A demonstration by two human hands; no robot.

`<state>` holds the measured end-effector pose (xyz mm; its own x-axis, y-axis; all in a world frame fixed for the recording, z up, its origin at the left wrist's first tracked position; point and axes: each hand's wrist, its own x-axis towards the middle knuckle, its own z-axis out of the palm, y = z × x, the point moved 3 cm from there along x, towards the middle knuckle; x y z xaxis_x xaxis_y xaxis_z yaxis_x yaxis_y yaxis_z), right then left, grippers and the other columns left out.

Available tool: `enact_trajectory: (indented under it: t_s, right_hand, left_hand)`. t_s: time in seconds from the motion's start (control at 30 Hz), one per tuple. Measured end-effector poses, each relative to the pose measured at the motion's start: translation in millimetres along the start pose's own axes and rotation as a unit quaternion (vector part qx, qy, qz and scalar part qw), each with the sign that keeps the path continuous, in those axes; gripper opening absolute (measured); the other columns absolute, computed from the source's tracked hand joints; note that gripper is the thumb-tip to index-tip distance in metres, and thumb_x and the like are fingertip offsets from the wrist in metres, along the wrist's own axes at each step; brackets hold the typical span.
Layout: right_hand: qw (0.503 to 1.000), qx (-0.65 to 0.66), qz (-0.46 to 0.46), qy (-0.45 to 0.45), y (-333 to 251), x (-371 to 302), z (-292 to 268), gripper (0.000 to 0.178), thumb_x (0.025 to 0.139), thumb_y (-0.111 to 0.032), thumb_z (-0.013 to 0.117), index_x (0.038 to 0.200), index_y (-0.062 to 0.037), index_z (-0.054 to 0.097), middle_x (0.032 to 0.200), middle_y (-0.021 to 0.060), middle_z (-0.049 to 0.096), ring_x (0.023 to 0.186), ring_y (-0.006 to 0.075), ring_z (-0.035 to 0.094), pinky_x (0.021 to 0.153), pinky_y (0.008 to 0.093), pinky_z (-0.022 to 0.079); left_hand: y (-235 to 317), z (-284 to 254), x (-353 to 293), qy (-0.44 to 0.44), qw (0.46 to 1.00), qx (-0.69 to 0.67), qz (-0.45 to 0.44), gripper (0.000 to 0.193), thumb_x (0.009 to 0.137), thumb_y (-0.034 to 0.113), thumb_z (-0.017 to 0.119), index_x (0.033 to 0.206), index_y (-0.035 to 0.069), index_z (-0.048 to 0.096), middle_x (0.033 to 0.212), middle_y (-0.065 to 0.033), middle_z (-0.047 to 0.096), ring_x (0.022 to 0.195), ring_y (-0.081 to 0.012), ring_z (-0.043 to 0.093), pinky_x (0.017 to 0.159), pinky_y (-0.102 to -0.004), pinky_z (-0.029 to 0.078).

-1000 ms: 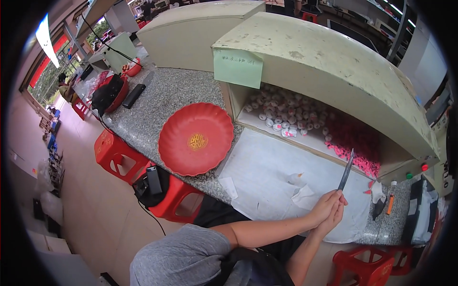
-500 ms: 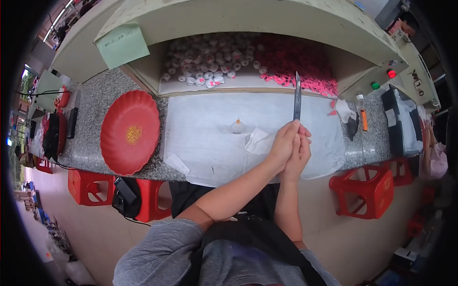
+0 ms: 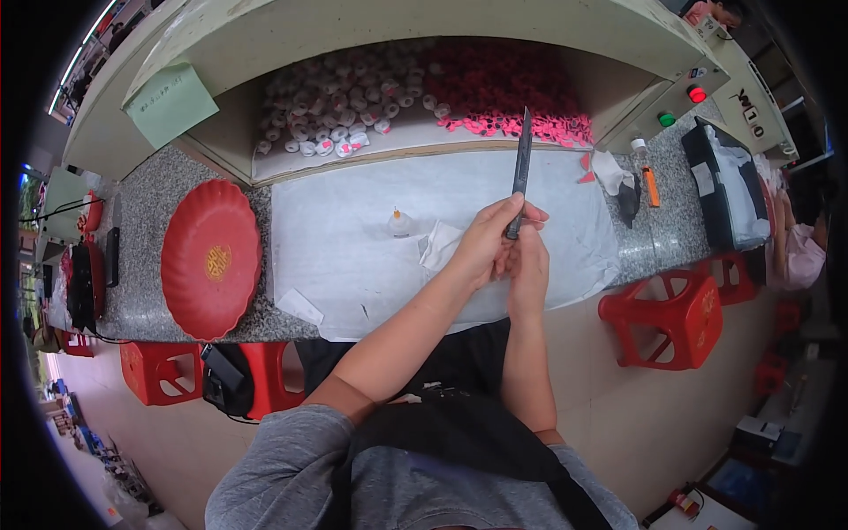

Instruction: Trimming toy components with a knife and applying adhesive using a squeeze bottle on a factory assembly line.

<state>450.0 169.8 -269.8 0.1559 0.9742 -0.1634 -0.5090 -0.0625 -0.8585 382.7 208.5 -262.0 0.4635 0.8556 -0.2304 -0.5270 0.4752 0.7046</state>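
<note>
My left hand [image 3: 484,237] grips a slim dark pointed tool [image 3: 523,157], pinched at its lower end, with the tip up and away from me. Its exact kind does not show clearly. Against it lies my right hand [image 3: 528,276], its fingers curled in beside the left palm; what they hold, if anything, is hidden. Both hands are over the white sheet [image 3: 353,190] on the bench. A crumpled white tissue [image 3: 439,245] lies just left of my left hand. Farther left stands a small clear bottle [image 3: 400,223] with an orange tip.
Behind the sheet, a shelf bay holds white rolls [image 3: 340,115] and a heap of pink pieces [image 3: 530,126]. A red scalloped tray [image 3: 190,265] lies left. On the right are an orange-filled bottle [image 3: 650,184] and a black bin [image 3: 720,203]. Red stools [image 3: 676,318] stand below.
My hands have come slightly nearer and shifted left in the picture, as has the whole view. The tool's lower end, hidden before, now shows between my hands.
</note>
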Motion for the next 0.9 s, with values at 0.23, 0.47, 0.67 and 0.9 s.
enact_trajectory:
  t_s: [0.23,0.47,0.67,0.9]
  right_hand:
    - [0.945,-0.236,-0.183,0.134,1,4,6,0.016,0.082,-0.011,0.051,0.070,-0.0023,0.046,0.062,-0.0012,0.049,0.056,0.0032,0.043,0.050,0.0169,0.033]
    - [0.934,-0.275,-0.193,0.125,15,16,-5,0.017,0.081,-0.010,0.052,0.067,-0.0009,0.047,0.061,-0.0015,0.047,0.056,0.0043,0.040,0.051,0.0179,0.033]
    - [0.919,-0.327,-0.186,0.119,11,21,-3,0.016,0.080,-0.011,0.052,0.070,0.0006,0.050,0.059,0.0011,0.050,0.054,0.0051,0.043,0.049,0.0195,0.035]
    - [0.836,-0.501,-0.195,0.111,7,24,19,0.023,0.079,-0.021,0.053,0.078,0.0019,0.055,0.056,0.0093,0.053,0.051,0.0126,0.048,0.050,0.0273,0.038]
  left_hand:
    - [-12,6,9,0.036,0.991,-0.129,0.010,0.030,0.088,0.033,0.036,0.076,0.006,0.045,0.082,-0.0148,0.056,0.079,-0.0202,0.054,0.060,-0.0264,0.047]
    - [-20,-5,19,0.100,0.986,-0.134,0.018,0.026,0.087,0.028,0.039,0.072,0.007,0.044,0.075,-0.0105,0.054,0.072,-0.0208,0.054,0.061,-0.0283,0.046]
    - [-17,-7,21,0.098,0.982,-0.160,-0.007,0.028,0.087,0.029,0.038,0.071,0.008,0.045,0.075,-0.0095,0.054,0.075,-0.0226,0.054,0.065,-0.0301,0.046]
    - [-9,-16,18,0.069,0.964,-0.257,-0.013,0.029,0.086,0.031,0.039,0.069,0.008,0.044,0.072,-0.0076,0.053,0.076,-0.0233,0.054,0.070,-0.0315,0.045]
